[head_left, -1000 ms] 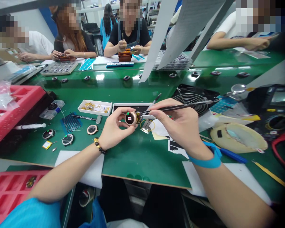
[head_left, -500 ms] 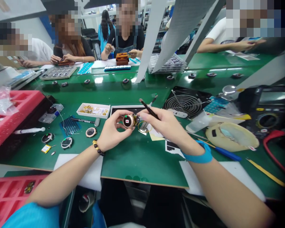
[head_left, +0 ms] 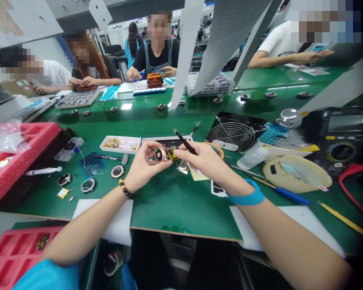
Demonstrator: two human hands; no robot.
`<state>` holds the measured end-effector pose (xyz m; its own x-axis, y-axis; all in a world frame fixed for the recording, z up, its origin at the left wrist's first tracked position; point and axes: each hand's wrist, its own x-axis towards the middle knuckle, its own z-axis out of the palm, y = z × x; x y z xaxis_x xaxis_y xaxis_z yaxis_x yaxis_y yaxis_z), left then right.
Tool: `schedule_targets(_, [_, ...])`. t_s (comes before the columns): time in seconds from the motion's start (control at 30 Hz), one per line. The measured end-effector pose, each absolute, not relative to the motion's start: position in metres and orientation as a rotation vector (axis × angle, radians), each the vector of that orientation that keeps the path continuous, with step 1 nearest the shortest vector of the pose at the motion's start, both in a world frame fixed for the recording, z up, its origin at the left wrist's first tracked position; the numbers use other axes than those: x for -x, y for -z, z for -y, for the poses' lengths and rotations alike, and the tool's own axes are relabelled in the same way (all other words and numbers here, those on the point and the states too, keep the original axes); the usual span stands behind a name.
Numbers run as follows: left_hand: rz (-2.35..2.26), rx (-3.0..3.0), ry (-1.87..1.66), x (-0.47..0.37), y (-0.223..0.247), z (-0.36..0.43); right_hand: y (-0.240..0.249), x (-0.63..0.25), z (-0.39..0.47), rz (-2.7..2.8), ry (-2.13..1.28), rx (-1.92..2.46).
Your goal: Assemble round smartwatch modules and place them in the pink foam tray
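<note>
My left hand [head_left: 143, 166] is closed around the rim of a round rose-gold watch case [head_left: 161, 154], whose dark face carries a green dot and a small pale sticker with a red mark. From the side of the case a yellow-and-black circuit part [head_left: 173, 154] sticks out. My right hand [head_left: 204, 158] pinches at that part with thumb and fingertips. A slim black tool [head_left: 184, 141] lies gripped in the same hand, pointing up and left. Left of my hands, another rose-gold watch [head_left: 117, 171] and two silver watches [head_left: 88, 185] rest on the green bench.
A white box of small yellow parts [head_left: 121, 144] stands behind my left hand. To the right are a fan [head_left: 234, 131], a cream bowl [head_left: 296, 173], a blue-handled screwdriver [head_left: 292, 196] and a multimeter [head_left: 341, 137]. A red tray [head_left: 33, 141] is at left. Co-workers sit opposite.
The watch case has turned in my left hand, and the circuit part now shows further out beside it. My right hand has shifted slightly left and down. The view has tilted a little.
</note>
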<state>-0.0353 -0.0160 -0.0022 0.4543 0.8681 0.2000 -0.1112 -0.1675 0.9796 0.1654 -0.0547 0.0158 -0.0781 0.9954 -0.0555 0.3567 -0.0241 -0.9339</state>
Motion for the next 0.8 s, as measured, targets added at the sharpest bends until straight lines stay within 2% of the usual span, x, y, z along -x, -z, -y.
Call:
schedule_targets(0.33, [-0.585,-0.992,-0.699,0.042,-0.009,0.014,-0.020,-0.164,0.057,1.520,-1.203,1.446])
schedule_targets(0.53, [-0.565,-1.091,-0.642,0.040,-0.010,0.018,-0.018,-0.160,0.060,1.546,-1.238,1.490])
schedule_targets(0.8, [-0.612,-1.351,-0.775,0.036,-0.003,0.018,-0.015,-0.158,0.062,1.600,-1.137,1.486])
